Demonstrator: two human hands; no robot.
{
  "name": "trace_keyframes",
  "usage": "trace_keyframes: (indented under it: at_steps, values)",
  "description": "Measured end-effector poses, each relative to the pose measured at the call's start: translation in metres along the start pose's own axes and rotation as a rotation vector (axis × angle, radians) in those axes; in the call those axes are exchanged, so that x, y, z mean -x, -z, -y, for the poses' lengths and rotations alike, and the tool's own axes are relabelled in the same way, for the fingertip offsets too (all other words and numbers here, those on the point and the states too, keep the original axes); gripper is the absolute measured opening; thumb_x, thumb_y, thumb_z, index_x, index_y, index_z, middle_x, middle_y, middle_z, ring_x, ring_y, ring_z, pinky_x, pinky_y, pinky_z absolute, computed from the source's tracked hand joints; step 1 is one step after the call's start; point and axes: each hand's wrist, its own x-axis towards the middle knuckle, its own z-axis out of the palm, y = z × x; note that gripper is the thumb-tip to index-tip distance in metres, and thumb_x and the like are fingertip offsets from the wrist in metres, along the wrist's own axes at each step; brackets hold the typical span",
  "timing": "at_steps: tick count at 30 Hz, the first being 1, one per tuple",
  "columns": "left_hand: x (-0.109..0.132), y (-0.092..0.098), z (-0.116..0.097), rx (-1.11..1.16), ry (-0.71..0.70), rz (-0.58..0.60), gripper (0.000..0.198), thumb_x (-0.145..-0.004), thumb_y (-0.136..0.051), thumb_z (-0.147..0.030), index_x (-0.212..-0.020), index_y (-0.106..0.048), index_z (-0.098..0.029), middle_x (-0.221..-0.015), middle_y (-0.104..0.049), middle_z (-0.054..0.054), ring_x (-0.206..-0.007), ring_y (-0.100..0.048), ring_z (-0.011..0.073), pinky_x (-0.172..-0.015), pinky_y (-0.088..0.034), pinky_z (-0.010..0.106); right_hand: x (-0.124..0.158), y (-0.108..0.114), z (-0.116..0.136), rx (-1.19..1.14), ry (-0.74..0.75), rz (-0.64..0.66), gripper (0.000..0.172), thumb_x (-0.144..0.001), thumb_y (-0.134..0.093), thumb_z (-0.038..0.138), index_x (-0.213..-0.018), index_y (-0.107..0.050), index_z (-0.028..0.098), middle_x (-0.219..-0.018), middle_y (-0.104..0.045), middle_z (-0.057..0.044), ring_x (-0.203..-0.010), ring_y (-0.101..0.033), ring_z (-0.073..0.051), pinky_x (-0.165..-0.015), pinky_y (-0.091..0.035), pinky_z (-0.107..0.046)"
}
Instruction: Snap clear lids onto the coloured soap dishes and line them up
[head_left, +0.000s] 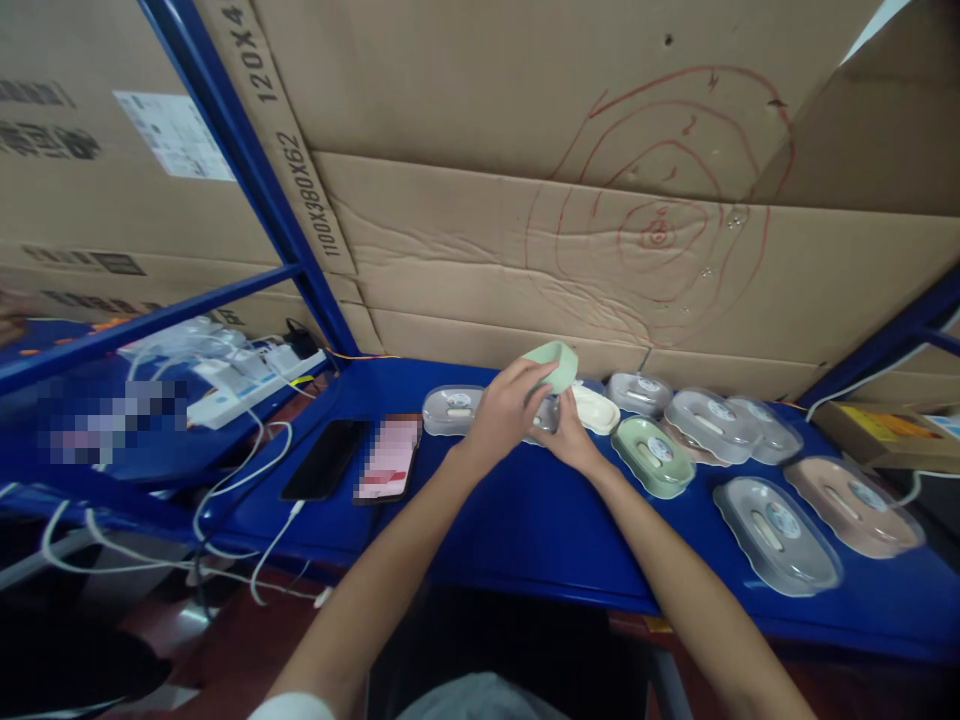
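Observation:
My left hand (508, 405) is closed around a pale green oval dish (555, 362), held tilted above the blue table (525, 520). Just under and behind it, my right hand (564, 436) grips a small clear or grey piece that I cannot make out. The two hands touch each other near the table's far edge. A cream oval dish (596, 408) lies right beside them, and a green lidded oval box (652, 456) sits a little to the right.
Several lidded oval boxes, grey (776, 520), pink (855, 505) and clear (453, 409), lie along the table. Two phones (324, 460) rest at the left. Power strips and white cables (247, 385) crowd the left shelf. Cardboard sheets (600, 200) wall the back.

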Motion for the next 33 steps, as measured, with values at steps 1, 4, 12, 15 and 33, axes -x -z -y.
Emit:
trace_keyframes:
  at_steps: [1, 4, 12, 15, 33]
  values:
    - [0.016, 0.005, -0.009, 0.023, -0.059, -0.051, 0.034, -0.109, -0.053, -0.028, -0.141, -0.065, -0.024, -0.126, -0.071, 0.009, -0.119, -0.068, 0.0223, -0.106, -0.056, 0.039, -0.002, 0.004, -0.003, 0.037, 0.004, 0.019, 0.094, -0.098, -0.065, 0.044, -0.17, -0.01, 0.018, -0.171, -0.03, -0.023, -0.159, -0.03, -0.032, -0.126, -0.033, -0.053]
    - [0.073, 0.013, -0.031, 0.008, -0.116, -0.107, 0.037, -0.108, -0.055, -0.023, -0.144, -0.063, -0.029, -0.124, -0.071, 0.008, -0.118, -0.068, 0.0232, -0.107, -0.056, 0.042, 0.002, 0.022, -0.012, 0.153, -0.049, 0.069, 0.059, -0.106, -0.047, 0.035, -0.161, -0.038, 0.015, -0.153, -0.056, -0.023, -0.145, -0.052, -0.031, -0.122, -0.039, -0.051]
    - [0.166, -0.003, -0.044, -0.07, -0.059, 0.171, 0.044, -0.105, -0.05, -0.01, -0.145, -0.059, -0.027, -0.118, -0.073, 0.01, -0.108, -0.071, 0.0249, -0.099, -0.06, 0.046, 0.017, 0.029, -0.008, 0.305, -0.109, 0.18, 0.037, -0.101, -0.052, 0.018, -0.135, -0.066, 0.014, -0.129, -0.071, -0.02, -0.128, -0.064, -0.031, -0.112, -0.045, -0.043]
    - [0.165, -0.003, -0.036, -0.142, -0.002, 0.279, 0.041, -0.103, -0.06, -0.019, -0.143, -0.06, -0.026, -0.129, -0.071, 0.011, -0.122, -0.067, 0.0297, -0.113, -0.049, 0.057, 0.011, 0.026, -0.006, 0.273, -0.061, 0.213, 0.044, -0.098, -0.05, 0.013, -0.141, -0.063, 0.015, -0.132, -0.071, -0.016, -0.127, -0.064, -0.027, -0.111, -0.046, -0.038]
    - [0.112, -0.006, 0.019, -0.211, 0.108, 0.168, 0.037, -0.109, -0.046, -0.018, -0.142, -0.059, -0.026, -0.141, -0.071, 0.008, -0.135, -0.062, 0.0255, -0.124, -0.035, 0.056, 0.036, 0.056, 0.027, 0.063, 0.226, 0.473, 0.038, -0.081, -0.062, 0.002, -0.109, -0.071, 0.027, -0.11, -0.078, 0.0, -0.11, -0.072, -0.021, -0.099, -0.047, -0.032]
